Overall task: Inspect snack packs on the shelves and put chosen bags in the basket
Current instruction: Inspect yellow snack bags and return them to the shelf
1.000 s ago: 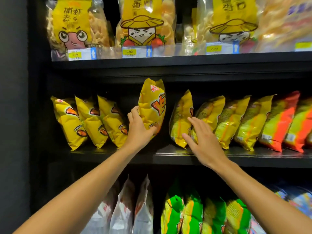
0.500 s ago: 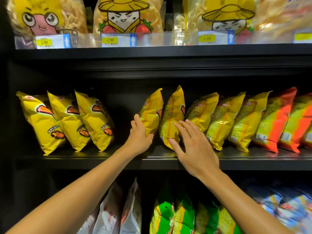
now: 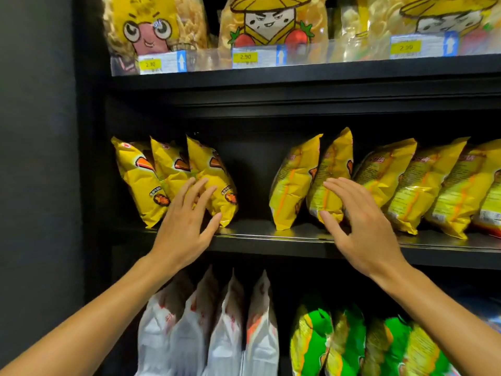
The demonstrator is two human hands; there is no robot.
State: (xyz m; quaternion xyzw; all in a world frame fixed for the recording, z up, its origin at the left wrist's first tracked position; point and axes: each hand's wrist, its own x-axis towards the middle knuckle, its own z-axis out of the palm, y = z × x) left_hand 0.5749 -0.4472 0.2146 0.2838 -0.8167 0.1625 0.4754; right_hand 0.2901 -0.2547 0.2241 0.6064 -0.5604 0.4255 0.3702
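Note:
Yellow snack bags stand in a row on the middle black shelf (image 3: 271,241). On the left are three of them; my left hand (image 3: 187,226) lies with spread fingers against the rightmost of these bags (image 3: 214,183). A gap separates them from a leaning yellow bag (image 3: 294,183) and its neighbour (image 3: 332,172). My right hand (image 3: 360,226) has open fingers over that neighbour's lower part, thumb near its bottom edge. Neither hand grips a bag. No basket is in view.
More yellow bags (image 3: 406,183) continue to the right. The top shelf holds clear cartoon-labelled packs (image 3: 271,20) behind price tags (image 3: 245,57). White bags (image 3: 230,321) and green bags (image 3: 339,337) fill the bottom shelf. A dark wall (image 3: 38,158) bounds the left side.
My left hand set the lifted yellow bag back on the shelf, let go of it and moved left to the group of three. The right hand stayed on the neighbouring bag.

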